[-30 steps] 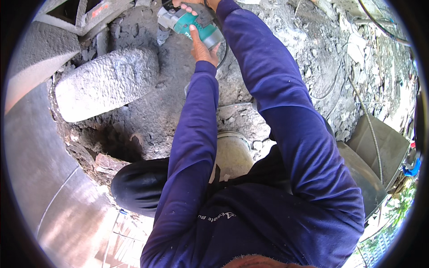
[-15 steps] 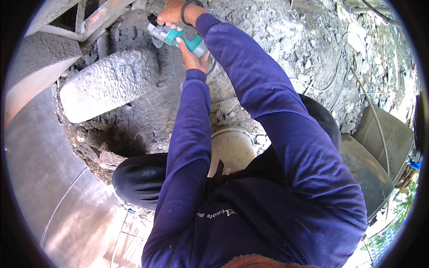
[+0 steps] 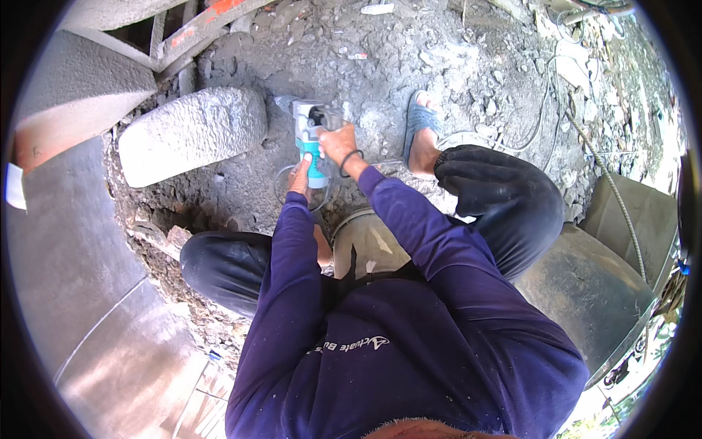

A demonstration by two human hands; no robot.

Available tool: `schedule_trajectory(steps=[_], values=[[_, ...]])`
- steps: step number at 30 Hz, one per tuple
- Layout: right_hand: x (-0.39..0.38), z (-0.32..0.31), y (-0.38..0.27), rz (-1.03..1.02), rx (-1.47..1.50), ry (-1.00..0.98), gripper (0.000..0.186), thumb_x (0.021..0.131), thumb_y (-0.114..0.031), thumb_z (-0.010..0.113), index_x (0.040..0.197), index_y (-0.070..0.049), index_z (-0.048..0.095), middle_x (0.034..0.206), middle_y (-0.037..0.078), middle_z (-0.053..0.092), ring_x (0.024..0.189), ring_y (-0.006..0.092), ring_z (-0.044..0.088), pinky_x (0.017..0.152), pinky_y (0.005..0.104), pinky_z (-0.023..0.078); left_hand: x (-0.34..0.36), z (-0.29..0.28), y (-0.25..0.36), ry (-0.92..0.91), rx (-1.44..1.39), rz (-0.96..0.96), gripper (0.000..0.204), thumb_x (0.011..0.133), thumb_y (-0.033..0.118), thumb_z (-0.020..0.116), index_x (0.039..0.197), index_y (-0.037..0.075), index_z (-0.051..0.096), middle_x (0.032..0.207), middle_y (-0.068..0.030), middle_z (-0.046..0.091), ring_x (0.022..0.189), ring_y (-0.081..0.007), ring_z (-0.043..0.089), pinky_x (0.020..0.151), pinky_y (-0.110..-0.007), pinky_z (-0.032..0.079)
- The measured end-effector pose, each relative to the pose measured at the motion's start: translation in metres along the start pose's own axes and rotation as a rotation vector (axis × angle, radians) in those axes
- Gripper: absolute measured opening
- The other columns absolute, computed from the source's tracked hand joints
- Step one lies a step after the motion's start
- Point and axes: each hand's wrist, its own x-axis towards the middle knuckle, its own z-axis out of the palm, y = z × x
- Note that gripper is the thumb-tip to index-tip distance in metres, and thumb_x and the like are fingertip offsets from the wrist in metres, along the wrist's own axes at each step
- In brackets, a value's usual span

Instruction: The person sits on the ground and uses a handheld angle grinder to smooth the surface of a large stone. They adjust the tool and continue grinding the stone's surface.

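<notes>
A teal and grey corded power tool (image 3: 308,146) with a silver head is in front of me, its head end pointing away. My left hand (image 3: 300,175) is closed round the rear of its teal body. At the tool's side, near the head, my right hand (image 3: 338,143) grips a greyish part that is blurred. Left of the tool lies a pale, rounded stone block (image 3: 194,135) with a chipped, rough top. A small gap separates the block from the tool's head, and the blurred tip there cannot be made out.
Between my legs stands a pale round bucket (image 3: 371,241). A thin cable (image 3: 540,132) runs over the rubble at the right. Concrete pieces and a metal frame (image 3: 183,40) stand at the upper left. Dark curved panels (image 3: 585,293) lie at the right.
Both hands have drawn the tool closer to me and turned it so its head faces away. My arms were stretched farther out before. My right foot now shows.
</notes>
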Motion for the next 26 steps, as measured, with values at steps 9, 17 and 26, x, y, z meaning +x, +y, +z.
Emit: schedule_trajectory(steps=[9,17,26], values=[[-0.002,-0.047,-0.131,0.165,0.055,-0.125,0.024,0.079,-0.019,0.075,0.079,0.005,0.072,0.068,0.014,0.071,0.059,0.0229,0.072,0.055,0.0366,0.057,-0.094,0.104,0.035,0.008,-0.755,0.027,0.103,0.086,0.078,0.06,0.156,0.008,0.032,0.151,-0.0176,0.045,0.137,-0.0343,0.05,0.111,-0.061,0.039],[-0.009,-0.025,-0.151,0.138,0.022,-0.192,0.026,0.078,-0.021,0.073,0.083,0.005,0.071,0.07,0.016,0.071,0.061,0.0263,0.071,0.057,0.0397,0.056,-0.074,0.089,0.03,-0.055,-0.88,-0.014,0.062,0.091,0.061,0.064,0.133,0.016,0.057,0.13,-0.0093,0.063,0.116,-0.0322,0.06,0.094,-0.057,0.053],[0.035,-0.045,-0.235,0.036,0.21,-0.467,0.015,0.08,-0.011,0.069,0.08,0.004,0.07,0.064,0.011,0.066,0.051,0.018,0.062,0.047,0.0359,0.049,-0.092,0.147,0.097,-0.11,-0.986,0.13,0.062,0.093,0.055,0.066,0.14,0.016,0.054,0.139,-0.0116,0.058,0.123,-0.0317,0.057,0.1,-0.064,0.051]])
